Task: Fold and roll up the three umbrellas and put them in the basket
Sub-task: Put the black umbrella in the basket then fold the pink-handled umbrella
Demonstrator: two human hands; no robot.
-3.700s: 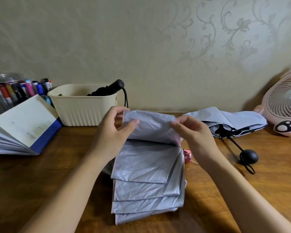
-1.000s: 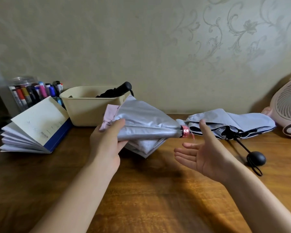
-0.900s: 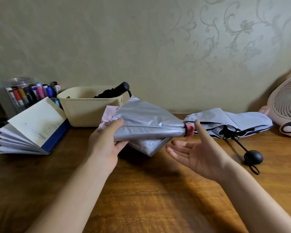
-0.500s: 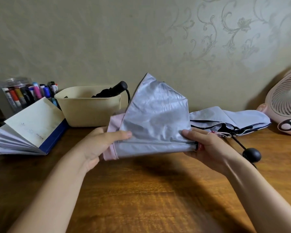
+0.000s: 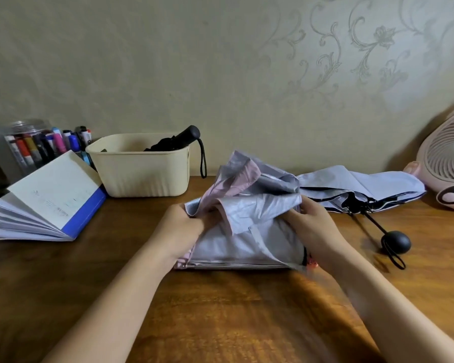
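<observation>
**Both hands grip the silver umbrella at mid-worktop**

Head view: the silver umbrella [image 5: 247, 231], pink along its edges, lies across the middle of the wooden worktop [image 5: 220, 323]. Its canopy is bunched in loose folds that rise toward the wall. The left hand [image 5: 181, 226] has its fingers curled into the cloth at the left end. The right hand [image 5: 315, 226] clutches the cloth at the right end, just above a small pink-red tip that shows below the wrist. Both forearms reach in from the near edge and hide the umbrella's two ends.

The cream basket [image 5: 142, 174] stands behind and to the left, near the wall and apart from the hands. A black umbrella [image 5: 178, 141] lies in it, its handle poking over the right rim and its strap hanging down outside. A pale blue umbrella [image 5: 362, 187] lies loosely collapsed behind the right hand. Its thin shaft runs toward the near right to a round black handle [image 5: 395, 242] with a loop, resting on the wood.

At far left an open book [image 5: 50, 195] with a blue cover fans its pages. A jar of markers [image 5: 37, 145] stands behind it. A pink fan [image 5: 448, 158] with a paw print sits at the right edge.
</observation>
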